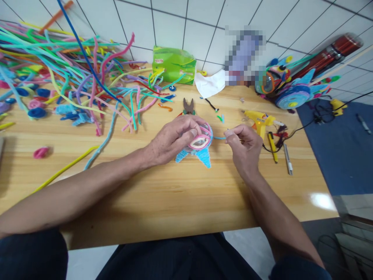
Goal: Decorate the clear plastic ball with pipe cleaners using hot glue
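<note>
Gripping a pink-and-blue fuzzy craft (201, 142) at the center of the counter (175, 202), your left hand (177, 138) pinches its pink rim between thumb and fingers. Your right hand (243, 146), at three o'clock from it, pinches the end of a thin blue stem (219, 138). Pliers (189, 105) lie just beyond the craft at twelve o'clock, a yellow glue gun (260, 119) near two, and a heap of colorful fuzzy stems (70, 74) at ten.

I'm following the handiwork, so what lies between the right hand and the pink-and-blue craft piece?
In the head view, a short stretch of thin blue strand spans the gap between the right hand and the craft piece.
</note>
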{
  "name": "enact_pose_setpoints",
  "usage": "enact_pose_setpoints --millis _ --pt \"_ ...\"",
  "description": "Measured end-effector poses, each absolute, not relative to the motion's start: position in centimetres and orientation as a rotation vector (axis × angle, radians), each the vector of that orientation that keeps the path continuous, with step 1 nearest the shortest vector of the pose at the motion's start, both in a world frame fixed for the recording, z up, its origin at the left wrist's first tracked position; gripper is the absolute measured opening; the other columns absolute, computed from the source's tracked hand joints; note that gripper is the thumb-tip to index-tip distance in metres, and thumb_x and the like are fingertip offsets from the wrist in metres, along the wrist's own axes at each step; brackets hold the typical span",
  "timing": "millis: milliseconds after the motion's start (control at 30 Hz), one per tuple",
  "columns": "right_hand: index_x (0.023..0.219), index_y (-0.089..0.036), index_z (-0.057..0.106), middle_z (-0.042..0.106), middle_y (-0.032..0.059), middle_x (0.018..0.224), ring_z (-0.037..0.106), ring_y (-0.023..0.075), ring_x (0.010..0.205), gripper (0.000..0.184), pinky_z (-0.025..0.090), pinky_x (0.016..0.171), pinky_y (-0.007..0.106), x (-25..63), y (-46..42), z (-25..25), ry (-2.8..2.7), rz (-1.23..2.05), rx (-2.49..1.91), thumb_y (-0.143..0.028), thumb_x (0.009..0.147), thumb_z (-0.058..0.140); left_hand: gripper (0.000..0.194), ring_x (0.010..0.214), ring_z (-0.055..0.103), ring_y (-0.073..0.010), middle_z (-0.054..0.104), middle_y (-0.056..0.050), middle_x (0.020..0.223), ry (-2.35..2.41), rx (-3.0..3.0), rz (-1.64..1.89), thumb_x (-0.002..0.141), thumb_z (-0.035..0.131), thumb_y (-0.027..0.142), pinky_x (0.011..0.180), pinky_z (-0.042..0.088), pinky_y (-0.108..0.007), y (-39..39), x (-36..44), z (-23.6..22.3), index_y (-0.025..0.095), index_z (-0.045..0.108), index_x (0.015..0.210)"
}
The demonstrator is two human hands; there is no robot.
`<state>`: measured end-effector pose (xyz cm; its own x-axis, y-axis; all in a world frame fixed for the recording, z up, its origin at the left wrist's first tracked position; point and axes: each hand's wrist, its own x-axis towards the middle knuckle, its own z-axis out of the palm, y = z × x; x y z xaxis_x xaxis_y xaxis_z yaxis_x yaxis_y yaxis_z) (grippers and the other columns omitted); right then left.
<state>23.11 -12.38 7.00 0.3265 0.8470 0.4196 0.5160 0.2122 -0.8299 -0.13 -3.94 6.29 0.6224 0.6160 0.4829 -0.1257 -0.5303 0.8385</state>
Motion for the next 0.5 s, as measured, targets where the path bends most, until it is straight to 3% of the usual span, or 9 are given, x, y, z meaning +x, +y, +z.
enact_pose_setpoints --millis 500 --pt "0.071 -0.026 0.062 0.062 -0.0053 0.065 0.054 0.0146 0.063 0.024 0.045 0.064 0.032 23.13 -12.51 7.25 -1.437 0.256 -1.479 -0.030 0.093 0.069 0.026 0.127 0.077 -0.0251 0.082 -0.013 0.132 0.409 1.955 0.999 0.115 0.056 0.040 0.110 0.058 -0.042 -4.07 -0.15 6.53 0.021 0.071 0.105"
